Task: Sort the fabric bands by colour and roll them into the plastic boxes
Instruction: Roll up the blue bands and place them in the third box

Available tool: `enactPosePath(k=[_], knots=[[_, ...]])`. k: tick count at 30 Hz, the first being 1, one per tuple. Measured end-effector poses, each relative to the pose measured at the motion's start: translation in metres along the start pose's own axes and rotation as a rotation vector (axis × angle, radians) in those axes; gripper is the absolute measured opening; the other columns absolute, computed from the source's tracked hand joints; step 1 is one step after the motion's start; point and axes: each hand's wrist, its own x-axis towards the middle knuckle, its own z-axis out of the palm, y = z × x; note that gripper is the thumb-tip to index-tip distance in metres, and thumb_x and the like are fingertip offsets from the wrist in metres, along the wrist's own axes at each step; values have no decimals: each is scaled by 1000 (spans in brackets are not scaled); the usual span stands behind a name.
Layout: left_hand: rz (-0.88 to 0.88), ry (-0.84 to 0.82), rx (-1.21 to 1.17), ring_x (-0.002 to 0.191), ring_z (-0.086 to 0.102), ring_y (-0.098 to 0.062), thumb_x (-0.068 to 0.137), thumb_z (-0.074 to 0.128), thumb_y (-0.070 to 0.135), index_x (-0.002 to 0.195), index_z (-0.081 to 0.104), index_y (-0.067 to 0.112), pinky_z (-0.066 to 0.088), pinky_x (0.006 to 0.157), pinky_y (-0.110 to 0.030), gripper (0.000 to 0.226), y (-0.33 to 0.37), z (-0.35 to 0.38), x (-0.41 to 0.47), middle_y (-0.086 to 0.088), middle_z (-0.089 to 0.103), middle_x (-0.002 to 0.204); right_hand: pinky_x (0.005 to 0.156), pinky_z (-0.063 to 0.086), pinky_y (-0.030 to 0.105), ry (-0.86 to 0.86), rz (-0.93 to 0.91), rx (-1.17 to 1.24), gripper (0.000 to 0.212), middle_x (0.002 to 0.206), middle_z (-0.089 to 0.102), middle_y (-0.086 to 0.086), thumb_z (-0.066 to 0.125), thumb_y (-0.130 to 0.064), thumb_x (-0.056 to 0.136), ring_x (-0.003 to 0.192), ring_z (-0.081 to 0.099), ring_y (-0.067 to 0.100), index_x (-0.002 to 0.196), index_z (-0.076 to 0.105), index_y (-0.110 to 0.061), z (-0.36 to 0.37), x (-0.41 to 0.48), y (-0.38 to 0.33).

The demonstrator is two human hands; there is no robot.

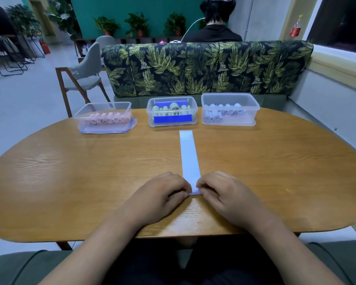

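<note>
A pale lilac fabric band (189,157) lies flat on the wooden table (70,171), stretching away from me toward the boxes. My left hand (162,192) and my right hand (222,192) pinch its near end from either side with curled fingers. Three clear plastic boxes stand along the far edge. The left box (103,120) holds pink rolls, the middle box (172,112) holds pale green rolls and a blue lid, and the right box (230,110) holds lilac rolls.
A leaf-patterned sofa back (206,66) rises behind the table, with a person seated beyond it facing away. A grey chair (84,77) stands at the far left. A wall and window ledge run along the right.
</note>
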Motion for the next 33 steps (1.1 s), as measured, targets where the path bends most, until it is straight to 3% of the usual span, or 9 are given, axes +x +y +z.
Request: enactPosePath(k=[10,16,25,33], knots=[[34,-7,-13,102,59,-12,103,68,28,107,72,25,49,91,-37,6,0,0,1,14,65,105,84,49,36,-29,-81,-11,8,99,56,-19,62,-24,100,94,54,11,102,68,-30,0,-1,1],[-49,10,-30,115,60,-6,98,72,40,123,64,25,48,100,-31,30,3,0,0,16,64,120,93,49,37,-38,-93,10,17,115,63,-19,67,-30,98,106,59,10,115,69,-28,0,-2,1],[-91,-20,-25,96,55,3,103,64,37,118,63,32,46,85,-22,16,3,1,-1,23,61,103,91,50,38,8,-73,8,12,107,70,-17,61,-25,104,100,64,11,112,70,-26,3,-2,2],[-68,20,-26,110,59,-5,104,66,30,120,65,25,47,94,-25,17,4,1,-2,15,65,113,89,51,32,21,-81,50,11,109,69,-19,62,-21,105,102,62,6,111,70,-25,4,-3,3]])
